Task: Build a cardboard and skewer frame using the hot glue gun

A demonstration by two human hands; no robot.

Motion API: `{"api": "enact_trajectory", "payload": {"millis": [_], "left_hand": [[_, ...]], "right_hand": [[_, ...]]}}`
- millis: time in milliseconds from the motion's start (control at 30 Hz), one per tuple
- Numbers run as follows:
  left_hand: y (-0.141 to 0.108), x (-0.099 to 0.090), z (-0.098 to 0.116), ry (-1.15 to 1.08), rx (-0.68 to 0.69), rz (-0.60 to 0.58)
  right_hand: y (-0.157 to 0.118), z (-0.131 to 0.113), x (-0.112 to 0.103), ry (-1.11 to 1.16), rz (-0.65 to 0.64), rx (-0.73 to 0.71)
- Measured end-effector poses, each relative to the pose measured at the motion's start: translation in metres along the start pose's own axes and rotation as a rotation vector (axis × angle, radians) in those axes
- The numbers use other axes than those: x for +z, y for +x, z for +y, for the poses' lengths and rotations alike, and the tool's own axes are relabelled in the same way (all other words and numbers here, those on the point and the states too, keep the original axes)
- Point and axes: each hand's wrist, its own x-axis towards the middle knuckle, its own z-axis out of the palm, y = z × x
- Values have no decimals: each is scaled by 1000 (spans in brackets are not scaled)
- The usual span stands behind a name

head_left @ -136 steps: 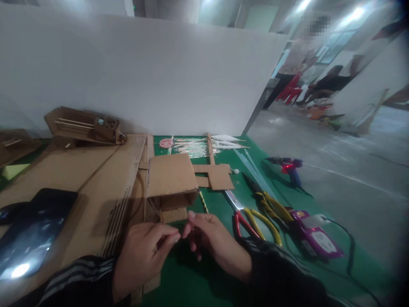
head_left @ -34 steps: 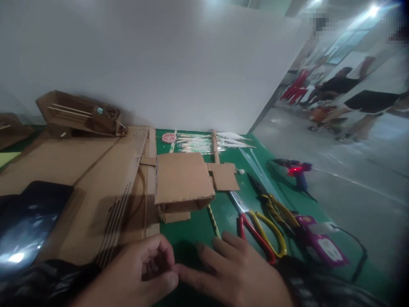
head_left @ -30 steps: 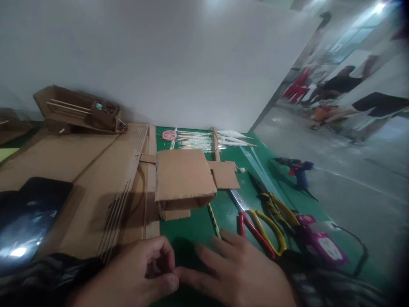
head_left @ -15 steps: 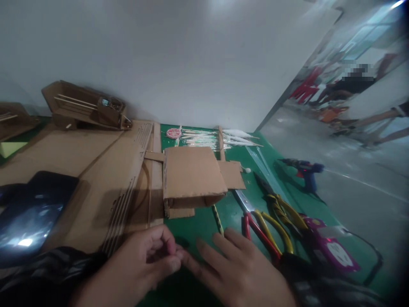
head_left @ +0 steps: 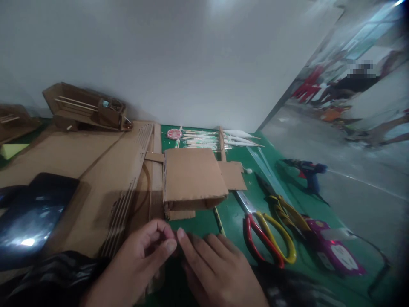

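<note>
Brown cardboard box with an open near side is sitting mid-view on the green tabletop, just beyond both hands, and from my end of the feed neither hand is touching it. The left hand has its fingers curled round towards the thumb with the tips nearly meeting, and I honestly can't tell if something tiny is in there. The right hand is back-up with fingers stretched forward side by side, index tip right by the left thumb; its underside is hidden, so I can't say whether it's grasping anything. A brown cardboard strip pokes out left of the box and a flat brown cardboard square sticks out on the right, no idea if they're attached. A green-and-black striped stick lies between box and right hand. Further right I've got scissors with one red and one yellow handle, yellow-handled pliers just beside them, a purple and white packet-like thing, and a blue and black glue gun near the table edge. Behind the box there's a small round red-and-white disc plus thin pale sticks in clear wrap, and over on the left a glossy black slab rests on a big brown cardboard sheet
</note>
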Motion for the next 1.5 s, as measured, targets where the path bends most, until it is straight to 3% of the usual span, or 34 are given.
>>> {"api": "enact_trajectory", "payload": {"millis": [133,267,400,633,900,1100,1333,1500], "left_hand": [[2,0,0,-3,-37,-7],[3,2,-7,-38,-23,25],[4,4,-12,-33,-37,27],[2,8,-9,-46,-37,93],[2,4,-15,-8,16,84],[-3,0,-7,351,220,77],[-5,0,-19,854,601,138],[-6,4,-16,877,599,106]], "right_hand": [[6,6,3,435,89,224],[12,7,3,817,34,426],[14,7,7,917,18,538],[13,10,13,1034,-23,602],[12,10,13,1079,5,574],[11,9,11,956,86,390],[9,12,20,690,107,177],[8,14,21,596,85,125]]}}
